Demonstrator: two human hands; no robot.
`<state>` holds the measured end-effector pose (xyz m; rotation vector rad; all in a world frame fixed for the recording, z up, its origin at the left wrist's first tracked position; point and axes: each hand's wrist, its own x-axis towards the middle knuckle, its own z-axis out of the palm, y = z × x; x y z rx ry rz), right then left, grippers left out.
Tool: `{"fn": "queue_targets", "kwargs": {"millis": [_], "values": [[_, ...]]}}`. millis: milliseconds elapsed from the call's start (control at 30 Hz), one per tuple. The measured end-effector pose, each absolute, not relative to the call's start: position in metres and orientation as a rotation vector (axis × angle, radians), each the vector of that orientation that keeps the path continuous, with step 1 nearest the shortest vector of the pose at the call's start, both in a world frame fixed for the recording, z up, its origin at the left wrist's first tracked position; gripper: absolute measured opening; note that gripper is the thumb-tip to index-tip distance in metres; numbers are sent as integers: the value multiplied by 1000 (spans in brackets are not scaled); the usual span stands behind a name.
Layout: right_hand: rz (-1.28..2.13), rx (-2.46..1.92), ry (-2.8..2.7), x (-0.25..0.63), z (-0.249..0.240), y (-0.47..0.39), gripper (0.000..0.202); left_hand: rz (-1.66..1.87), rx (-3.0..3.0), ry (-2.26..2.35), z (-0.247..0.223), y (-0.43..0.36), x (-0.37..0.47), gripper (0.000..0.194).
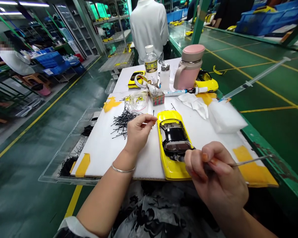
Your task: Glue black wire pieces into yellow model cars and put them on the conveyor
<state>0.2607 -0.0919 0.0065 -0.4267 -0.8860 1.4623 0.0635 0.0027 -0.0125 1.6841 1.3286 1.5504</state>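
A yellow model car body [172, 168] with a black roof and cabin lies on the white foam-topped board [144, 165]. My left hand [140, 132] is closed in a pinch beside the car's far left corner; whatever is between the fingertips is too small to make out. My right hand [217, 175] grips a slim metal tool [253, 160]. One end of it reaches the near edge of the car's cabin, while its thin shaft sticks out to the right. Left of the car is a heap of thin black sticks [123, 123], close to my left hand.
Farther back stand a pink mug [188, 71], a clear bottle [151, 64], a small jar [165, 76], a marker [181, 92] and a tape roll [140, 81]. A syringe [258, 77] leans over a white foam block [225, 115]. A divided clear tray [64, 148] sits left. A person in white [149, 26] is ahead.
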Motion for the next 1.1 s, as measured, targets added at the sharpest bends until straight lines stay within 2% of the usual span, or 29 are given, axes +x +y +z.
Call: {"fn": "queue_targets", "kwargs": {"millis": [533, 1100], "values": [[1402, -623, -778, 303, 31, -82, 12, 1562, 1785, 1383, -11, 1, 58, 12], [1451, -626, -777, 304, 24, -77, 15, 1586, 1878, 1398, -10, -1, 57, 10]]}}
